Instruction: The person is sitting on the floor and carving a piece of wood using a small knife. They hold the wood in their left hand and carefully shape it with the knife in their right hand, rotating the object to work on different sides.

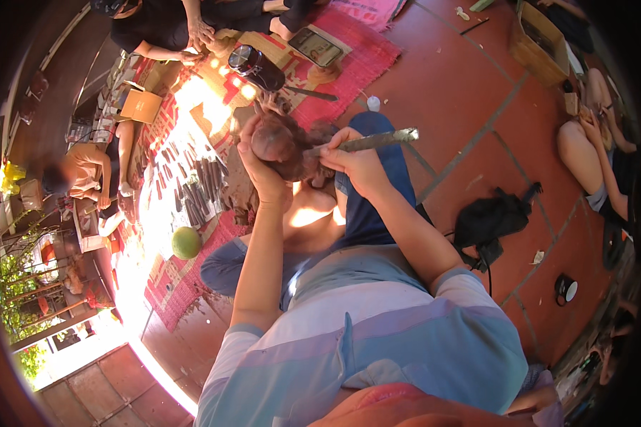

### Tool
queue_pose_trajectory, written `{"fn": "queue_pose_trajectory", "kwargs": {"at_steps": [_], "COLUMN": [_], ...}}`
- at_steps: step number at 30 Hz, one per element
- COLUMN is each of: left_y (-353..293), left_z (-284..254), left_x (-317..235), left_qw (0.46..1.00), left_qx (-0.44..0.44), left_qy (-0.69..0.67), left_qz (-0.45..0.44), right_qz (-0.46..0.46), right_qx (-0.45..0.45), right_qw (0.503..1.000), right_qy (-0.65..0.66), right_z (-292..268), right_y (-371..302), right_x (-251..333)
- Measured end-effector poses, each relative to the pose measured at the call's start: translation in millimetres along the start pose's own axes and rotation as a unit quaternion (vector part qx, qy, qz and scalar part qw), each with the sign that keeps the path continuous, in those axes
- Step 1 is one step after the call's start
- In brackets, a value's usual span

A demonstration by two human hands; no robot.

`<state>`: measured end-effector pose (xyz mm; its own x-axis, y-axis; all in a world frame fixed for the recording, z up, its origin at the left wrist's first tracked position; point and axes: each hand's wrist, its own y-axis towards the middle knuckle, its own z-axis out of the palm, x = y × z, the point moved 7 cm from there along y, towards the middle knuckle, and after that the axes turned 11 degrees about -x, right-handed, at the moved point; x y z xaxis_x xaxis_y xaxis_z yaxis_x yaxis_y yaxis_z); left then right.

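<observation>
Over the lap, the left hand (262, 167) cups a rounded brown lump (274, 142), seemingly carved wood, while the right hand (356, 165) grips a flat grey metal rasp (367, 141) whose tip meets it, above a red woven mat (349, 67) on the tiled floor (463, 92).

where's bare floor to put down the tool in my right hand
Bare red tile floor lies right of your leg, between the pink woven mat and the black bag. The mat on your left is crowded with rows of carving tools and a green fruit.
</observation>
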<state>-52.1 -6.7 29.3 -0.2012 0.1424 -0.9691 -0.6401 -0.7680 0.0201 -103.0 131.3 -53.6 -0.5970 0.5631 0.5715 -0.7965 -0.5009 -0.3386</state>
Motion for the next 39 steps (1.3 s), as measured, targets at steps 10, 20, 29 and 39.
{"fn": "queue_pose_trajectory", "kwargs": {"at_steps": [10, 20, 29, 39], "left_y": [1.9, 3.5, 2.0, 6.1], "left_z": [-0.3, -2.5, -0.1, -13.3], "left_x": [-2.0, 2.6, -2.0, 0.9], "left_qw": [0.999, 0.999, 0.998, 0.987], "left_qx": [-0.018, -0.030, -0.038, -0.051], "left_qy": [0.040, 0.035, 0.034, 0.121], "left_qz": [0.022, 0.015, 0.034, 0.094], "right_qz": [0.034, 0.071, 0.104, 0.159], "right_qx": [-0.013, -0.015, -0.004, -0.010], "right_qw": [0.999, 0.996, 0.992, 0.986], "right_qy": [0.000, 0.043, 0.072, 0.041], "right_z": [-0.8, -1.9, -4.8, -5.9], "right_y": [3.7, 5.2, 12.8, 18.8], "right_x": [-4.6, -6.7, -11.0, -10.2]}}
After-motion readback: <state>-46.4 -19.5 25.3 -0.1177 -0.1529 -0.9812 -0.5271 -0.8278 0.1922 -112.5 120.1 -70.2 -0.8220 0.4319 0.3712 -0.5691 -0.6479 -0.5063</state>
